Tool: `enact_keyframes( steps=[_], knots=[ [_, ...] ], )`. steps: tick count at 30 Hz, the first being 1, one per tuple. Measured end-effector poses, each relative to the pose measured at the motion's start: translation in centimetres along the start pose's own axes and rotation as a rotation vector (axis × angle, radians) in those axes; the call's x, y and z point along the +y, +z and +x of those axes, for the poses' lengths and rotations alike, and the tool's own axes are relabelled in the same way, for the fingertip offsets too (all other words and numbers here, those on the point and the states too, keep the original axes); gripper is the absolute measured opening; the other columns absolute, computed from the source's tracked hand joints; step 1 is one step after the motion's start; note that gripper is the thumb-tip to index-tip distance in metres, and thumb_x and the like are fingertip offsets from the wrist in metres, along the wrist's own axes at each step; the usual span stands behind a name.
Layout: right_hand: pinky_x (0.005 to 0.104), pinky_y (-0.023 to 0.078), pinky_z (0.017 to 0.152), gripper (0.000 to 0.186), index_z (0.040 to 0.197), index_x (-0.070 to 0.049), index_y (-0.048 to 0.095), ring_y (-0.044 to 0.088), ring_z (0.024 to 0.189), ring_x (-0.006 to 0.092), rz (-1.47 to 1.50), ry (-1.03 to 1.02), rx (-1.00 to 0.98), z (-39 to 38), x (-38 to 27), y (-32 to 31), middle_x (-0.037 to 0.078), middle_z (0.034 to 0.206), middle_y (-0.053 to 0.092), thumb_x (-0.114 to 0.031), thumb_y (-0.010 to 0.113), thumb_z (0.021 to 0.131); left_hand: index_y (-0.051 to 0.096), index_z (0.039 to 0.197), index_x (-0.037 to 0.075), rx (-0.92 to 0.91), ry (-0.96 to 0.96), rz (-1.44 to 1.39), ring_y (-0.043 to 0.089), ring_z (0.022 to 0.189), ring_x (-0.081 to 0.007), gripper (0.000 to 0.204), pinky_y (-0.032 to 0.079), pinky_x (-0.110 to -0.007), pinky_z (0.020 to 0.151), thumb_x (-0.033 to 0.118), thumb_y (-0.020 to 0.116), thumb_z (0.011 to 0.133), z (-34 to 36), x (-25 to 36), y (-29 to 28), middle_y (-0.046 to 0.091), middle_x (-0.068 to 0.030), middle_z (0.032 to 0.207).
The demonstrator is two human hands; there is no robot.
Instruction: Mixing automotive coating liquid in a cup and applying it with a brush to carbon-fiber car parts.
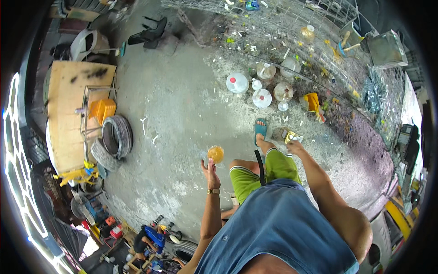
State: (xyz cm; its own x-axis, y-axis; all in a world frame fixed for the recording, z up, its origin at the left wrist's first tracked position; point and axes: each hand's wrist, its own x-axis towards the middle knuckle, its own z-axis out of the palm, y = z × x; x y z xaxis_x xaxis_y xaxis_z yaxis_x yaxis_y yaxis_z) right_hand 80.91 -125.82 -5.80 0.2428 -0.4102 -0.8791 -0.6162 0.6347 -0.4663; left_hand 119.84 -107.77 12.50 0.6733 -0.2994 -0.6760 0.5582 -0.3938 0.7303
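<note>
Tin [287, 135] at right grip [295, 147], contents and contact unclear.

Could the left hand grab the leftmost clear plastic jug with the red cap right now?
Probably not: the left hand holds a round, amber object, and the leftmost jug stands well ahead.

Amber and glossy, there's the round container [216, 153], held out over the floor [173, 114] by the left fingers [211, 163]! And over right, the gold can [288, 135], tilted, at the right fingers [293, 145], its contents too small to tell.
</note>
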Motion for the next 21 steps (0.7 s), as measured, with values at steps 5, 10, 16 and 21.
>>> enact_keyframes(
  steps=[5, 10, 16, 21],
  knots=[
    [0.0327, 0.055, 0.066, 0.023, 0.108, -0.007, 0.067, 0.067, 0.077, 0.0191, 0.087, -0.17, 0.016, 6.0, -9.1, 7.9, 0.008, 0.093, 0.069, -0.014, 0.062, 0.086, 0.008, 0.152, 0.007, -0.073, 0.027, 0.128, 0.04, 0.131, -0.0292, 0.1, 0.023, -0.041, 0.113, 0.043, 0.072, 0.083, 8.4, 3.9, 2.3, 0.038, -0.022, 0.142],
    [0.0318, 0.055, 0.067, 0.026, 0.114, -0.003, 0.063, 0.066, 0.076, 0.0163, 0.257, -0.166, 0.035, 13.8, -12.9, 11.3, 0.006, 0.097, 0.067, -0.017, 0.062, 0.092, 0.011, 0.151, 0.004, -0.178, 0.017, 0.223, 0.043, 0.128, -0.0289, 0.095, 0.028, -0.04, 0.111, 0.038, 0.07, 0.086, 19.6, 4.8, 6.0, 0.041, -0.0214, 0.14],
    [0.0328, 0.055, 0.066, 0.029, 0.119, -0.002, 0.061, 0.067, 0.079, 0.0179, 0.552, 0.005, 0.247, 23.7, -17.4, 16.5, 0.011, 0.1, 0.067, -0.017, 0.061, 0.094, 0.012, 0.151, 0.005, -0.255, 0.1, 0.265, 0.044, 0.127, -0.0279, 0.095, 0.029, -0.041, 0.111, 0.04, 0.07, 0.085, 36.5, 1.9, 10.4, 0.043, -0.0212, 0.137],
    [0.039, 0.054, 0.076, 0.039, 0.127, -0.002, 0.054, 0.062, 0.1, 0.0331, -0.021, -0.498, 0.757, 36.4, -20.6, 20.2, 0.017, 0.122, 0.059, -0.017, 0.061, 0.092, 0.012, 0.151, 0.006, -0.276, 0.194, 0.255, 0.043, 0.13, -0.0286, 0.098, 0.028, -0.043, 0.112, 0.044, 0.072, 0.083, 48.9, 0.0, 15.4, 0.043, -0.0223, 0.137]
  ],
)
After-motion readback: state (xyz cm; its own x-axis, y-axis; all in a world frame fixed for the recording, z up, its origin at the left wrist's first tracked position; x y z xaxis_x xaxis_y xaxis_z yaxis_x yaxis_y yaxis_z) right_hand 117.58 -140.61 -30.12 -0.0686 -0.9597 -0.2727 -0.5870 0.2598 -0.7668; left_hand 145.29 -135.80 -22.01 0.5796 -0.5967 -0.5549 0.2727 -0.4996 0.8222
